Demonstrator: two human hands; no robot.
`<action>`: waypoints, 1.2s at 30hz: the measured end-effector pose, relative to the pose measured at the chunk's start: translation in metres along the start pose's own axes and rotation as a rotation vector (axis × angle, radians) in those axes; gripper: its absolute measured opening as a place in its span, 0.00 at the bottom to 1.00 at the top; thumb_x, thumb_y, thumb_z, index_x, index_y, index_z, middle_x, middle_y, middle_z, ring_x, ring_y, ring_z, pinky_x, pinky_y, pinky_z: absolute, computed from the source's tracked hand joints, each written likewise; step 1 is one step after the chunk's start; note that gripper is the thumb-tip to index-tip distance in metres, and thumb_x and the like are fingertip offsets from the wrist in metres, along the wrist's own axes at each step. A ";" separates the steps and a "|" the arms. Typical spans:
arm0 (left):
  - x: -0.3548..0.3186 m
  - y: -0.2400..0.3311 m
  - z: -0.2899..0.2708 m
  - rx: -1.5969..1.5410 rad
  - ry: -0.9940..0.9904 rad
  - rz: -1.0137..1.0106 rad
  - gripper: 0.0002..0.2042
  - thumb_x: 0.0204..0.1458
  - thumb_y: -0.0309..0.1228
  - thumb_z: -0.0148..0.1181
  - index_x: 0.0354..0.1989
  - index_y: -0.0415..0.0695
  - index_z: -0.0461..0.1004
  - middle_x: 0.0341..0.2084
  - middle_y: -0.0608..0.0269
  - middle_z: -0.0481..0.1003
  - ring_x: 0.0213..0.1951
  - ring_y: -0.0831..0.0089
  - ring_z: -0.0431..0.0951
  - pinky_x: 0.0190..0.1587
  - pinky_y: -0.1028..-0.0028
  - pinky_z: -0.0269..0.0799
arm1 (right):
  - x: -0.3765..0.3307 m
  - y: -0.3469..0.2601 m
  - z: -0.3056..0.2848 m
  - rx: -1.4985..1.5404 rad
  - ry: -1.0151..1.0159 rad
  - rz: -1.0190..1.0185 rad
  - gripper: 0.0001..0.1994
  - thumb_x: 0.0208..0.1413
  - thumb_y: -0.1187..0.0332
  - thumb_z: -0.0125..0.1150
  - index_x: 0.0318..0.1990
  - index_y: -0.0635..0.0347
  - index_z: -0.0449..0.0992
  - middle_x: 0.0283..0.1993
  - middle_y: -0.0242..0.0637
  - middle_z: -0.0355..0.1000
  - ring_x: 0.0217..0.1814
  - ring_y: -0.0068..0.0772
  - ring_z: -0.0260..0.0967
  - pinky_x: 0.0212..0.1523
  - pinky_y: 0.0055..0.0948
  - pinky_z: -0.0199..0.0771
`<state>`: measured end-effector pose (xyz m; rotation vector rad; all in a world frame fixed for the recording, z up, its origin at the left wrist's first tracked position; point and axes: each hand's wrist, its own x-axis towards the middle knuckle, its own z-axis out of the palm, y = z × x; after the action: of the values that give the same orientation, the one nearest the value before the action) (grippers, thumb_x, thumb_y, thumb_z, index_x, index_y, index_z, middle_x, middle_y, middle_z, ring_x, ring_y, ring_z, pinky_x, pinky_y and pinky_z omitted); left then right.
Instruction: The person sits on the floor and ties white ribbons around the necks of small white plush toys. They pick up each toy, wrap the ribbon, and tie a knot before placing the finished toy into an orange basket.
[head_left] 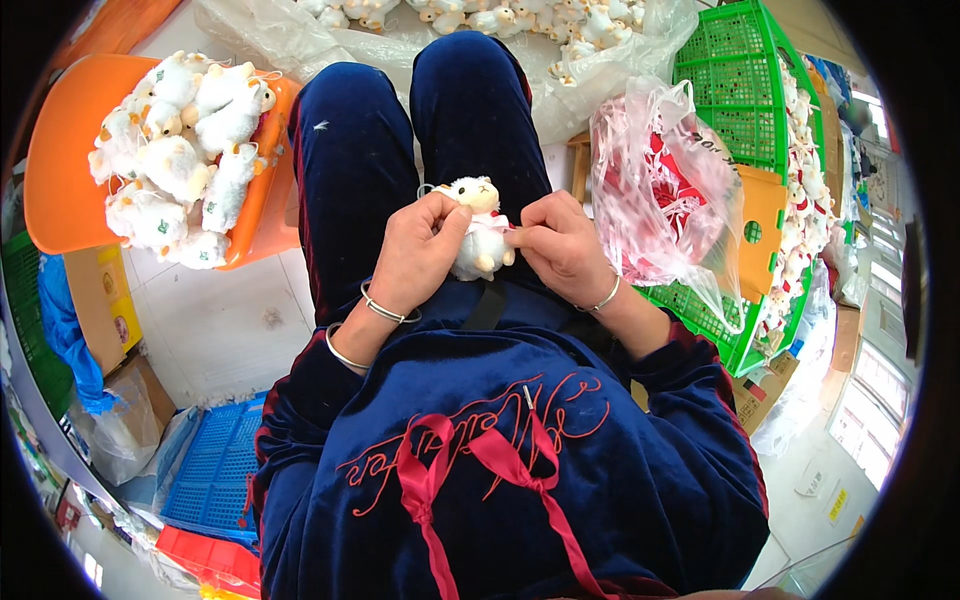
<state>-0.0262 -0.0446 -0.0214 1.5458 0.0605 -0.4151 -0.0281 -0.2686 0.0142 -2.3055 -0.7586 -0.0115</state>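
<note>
Toy is over the lap. Left hand grips its left side; right hand pinches its ribbon. Judged light, soft, hardly slippery; best held around the middle.

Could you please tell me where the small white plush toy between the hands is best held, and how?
I'd probably cup the plush toy around its rounded lower body, coming from below in the picture: that end bulges beneath the pale ribbon, while the left hand and right hand flank it higher up.
</note>
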 end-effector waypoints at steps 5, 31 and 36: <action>-0.001 0.003 0.001 0.025 0.003 0.016 0.12 0.63 0.31 0.60 0.29 0.37 0.75 0.20 0.73 0.72 0.24 0.87 0.67 0.27 0.80 0.63 | -0.004 0.001 -0.023 0.066 -0.124 0.106 0.10 0.44 0.83 0.62 0.35 0.61 0.78 0.42 0.38 0.70 0.41 0.38 0.68 0.43 0.32 0.68; -0.004 0.010 -0.007 0.161 -0.039 0.070 0.11 0.64 0.32 0.57 0.33 0.36 0.74 0.22 0.70 0.73 0.24 0.85 0.68 0.28 0.80 0.65 | 0.040 -0.018 0.004 0.592 -0.100 0.756 0.07 0.64 0.72 0.58 0.38 0.68 0.74 0.29 0.35 0.76 0.26 0.19 0.72 0.28 0.24 0.72; -0.005 0.004 -0.009 0.033 -0.072 -0.052 0.10 0.64 0.32 0.57 0.34 0.37 0.74 0.23 0.70 0.73 0.25 0.85 0.68 0.29 0.81 0.66 | 0.035 -0.013 0.010 0.653 -0.088 0.759 0.07 0.65 0.71 0.58 0.38 0.67 0.74 0.29 0.34 0.75 0.26 0.18 0.71 0.28 0.23 0.72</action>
<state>-0.0275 -0.0344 -0.0161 1.5628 0.0379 -0.5145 -0.0075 -0.2369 0.0221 -1.8207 0.1200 0.5915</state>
